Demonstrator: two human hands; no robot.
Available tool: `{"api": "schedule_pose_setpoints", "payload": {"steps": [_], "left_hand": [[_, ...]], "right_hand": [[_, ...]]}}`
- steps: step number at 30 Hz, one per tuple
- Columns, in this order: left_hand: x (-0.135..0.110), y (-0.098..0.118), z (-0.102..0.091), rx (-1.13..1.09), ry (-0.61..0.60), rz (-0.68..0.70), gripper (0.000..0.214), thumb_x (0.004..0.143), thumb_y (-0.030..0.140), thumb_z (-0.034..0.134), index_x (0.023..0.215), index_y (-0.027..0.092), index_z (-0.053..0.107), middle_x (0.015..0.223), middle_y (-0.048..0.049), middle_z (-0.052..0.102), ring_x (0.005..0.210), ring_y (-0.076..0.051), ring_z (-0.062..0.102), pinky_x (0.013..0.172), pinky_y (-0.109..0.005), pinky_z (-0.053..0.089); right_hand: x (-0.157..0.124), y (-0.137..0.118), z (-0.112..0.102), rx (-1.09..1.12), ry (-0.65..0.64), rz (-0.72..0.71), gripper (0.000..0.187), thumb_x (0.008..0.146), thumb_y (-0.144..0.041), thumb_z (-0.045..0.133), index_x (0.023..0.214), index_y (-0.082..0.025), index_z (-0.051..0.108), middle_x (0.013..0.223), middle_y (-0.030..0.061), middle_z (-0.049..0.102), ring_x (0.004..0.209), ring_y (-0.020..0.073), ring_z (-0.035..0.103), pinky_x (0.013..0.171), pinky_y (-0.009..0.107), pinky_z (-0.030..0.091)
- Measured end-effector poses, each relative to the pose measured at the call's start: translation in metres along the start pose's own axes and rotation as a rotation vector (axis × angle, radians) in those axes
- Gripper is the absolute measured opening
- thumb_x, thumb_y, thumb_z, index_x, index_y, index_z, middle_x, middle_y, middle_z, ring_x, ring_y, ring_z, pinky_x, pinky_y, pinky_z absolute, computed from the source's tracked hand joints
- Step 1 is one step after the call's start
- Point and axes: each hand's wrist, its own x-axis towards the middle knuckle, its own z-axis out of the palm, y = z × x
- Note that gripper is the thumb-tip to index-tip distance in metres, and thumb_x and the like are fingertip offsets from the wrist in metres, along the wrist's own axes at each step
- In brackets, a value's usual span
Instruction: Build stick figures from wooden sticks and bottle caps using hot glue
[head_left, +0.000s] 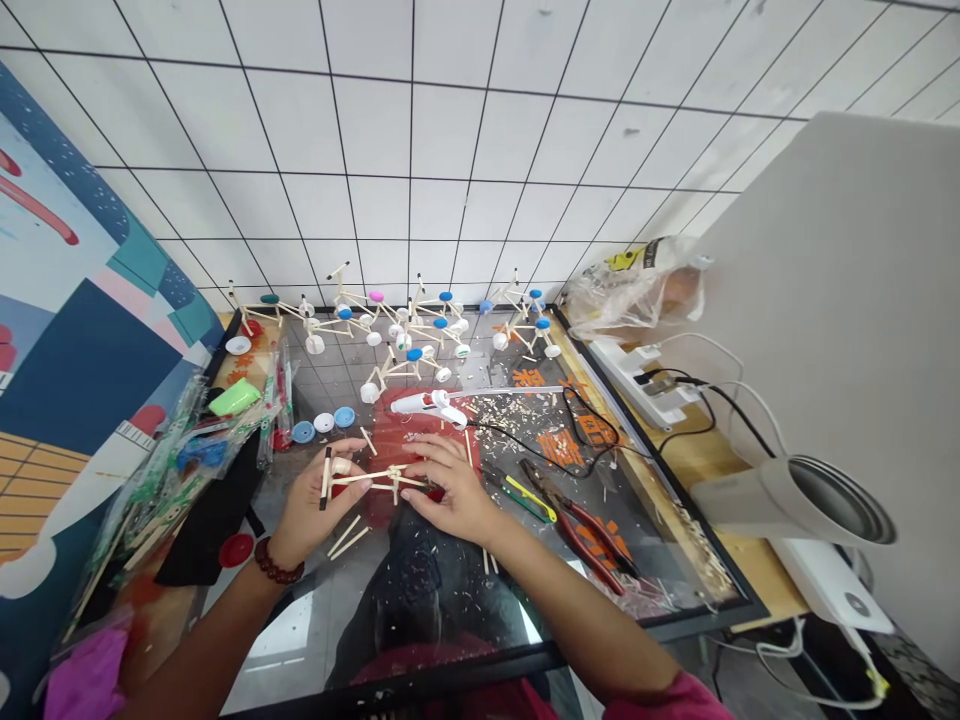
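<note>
Left hand (322,510): clenched on a wooden stick (326,478), pinched upright-ish
Right hand (450,490): fingers pressed on the stick frame (382,481), can't tell if it's really gripping
Stick frame: between both hands, above a red sheet (386,510)
Nearby: glue gun (427,405) just ahead, red-handled pliers (581,530) off right

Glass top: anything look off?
Wood shavings are strewn across the glass top and red mat, like a spill. Loose sticks also lie below the left hand, which grips the stick frame.
</note>
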Motion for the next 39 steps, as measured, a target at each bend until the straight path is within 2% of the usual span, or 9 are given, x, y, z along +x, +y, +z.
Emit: {"api": "schedule_pose_setpoints", "payload": {"steps": [6,12,18,30,39], "left_hand": [[-0.001,0.003,0.001,-0.034,-0.036,-0.015,0.025,0.086,0.042,0.064,0.079,0.019,0.071,0.132,-0.0120,0.062,0.117,-0.028,0.062,0.104,-0.047,0.047],[-0.001,0.004,0.000,-0.045,-0.053,0.021,0.023,0.086,0.039,0.064,0.074,0.022,0.074,0.129,-0.0091,0.065,0.116,-0.027,0.063,0.111,-0.049,0.041],[0.000,0.010,-0.002,-0.021,-0.051,0.007,0.027,0.085,0.043,0.064,0.072,0.023,0.075,0.129,-0.0074,0.066,0.116,-0.027,0.062,0.114,-0.053,0.038],[0.000,0.009,-0.002,-0.022,-0.030,0.055,0.022,0.085,0.038,0.065,0.073,0.023,0.075,0.127,-0.0072,0.066,0.113,-0.026,0.063,0.113,-0.051,0.040],[-0.001,0.011,-0.003,-0.026,-0.032,0.067,0.021,0.086,0.036,0.065,0.073,0.023,0.075,0.127,-0.0073,0.065,0.115,-0.026,0.062,0.113,-0.049,0.040]], "right_hand": [[0.002,0.004,0.003,0.101,-0.040,-0.038,0.012,0.092,-0.025,0.061,0.100,-0.027,0.070,0.104,0.0035,0.075,0.115,0.0220,0.062,0.103,0.045,0.042],[0.002,0.006,0.003,0.210,0.000,-0.044,0.013,0.095,-0.032,0.058,0.096,-0.025,0.069,0.095,0.0053,0.074,0.103,0.0210,0.067,0.102,0.046,0.045],[0.000,0.006,0.003,0.238,-0.040,0.004,0.020,0.097,-0.038,0.054,0.094,-0.023,0.068,0.097,0.0071,0.073,0.107,0.0217,0.066,0.107,0.049,0.043],[-0.001,0.007,0.003,0.255,-0.028,0.008,0.019,0.097,-0.036,0.054,0.093,-0.023,0.067,0.097,0.0067,0.072,0.108,0.0216,0.065,0.115,0.054,0.034],[-0.001,0.007,0.002,0.247,-0.040,0.013,0.018,0.097,-0.035,0.054,0.092,-0.023,0.065,0.101,0.0070,0.071,0.110,0.0211,0.064,0.117,0.053,0.031]]}}
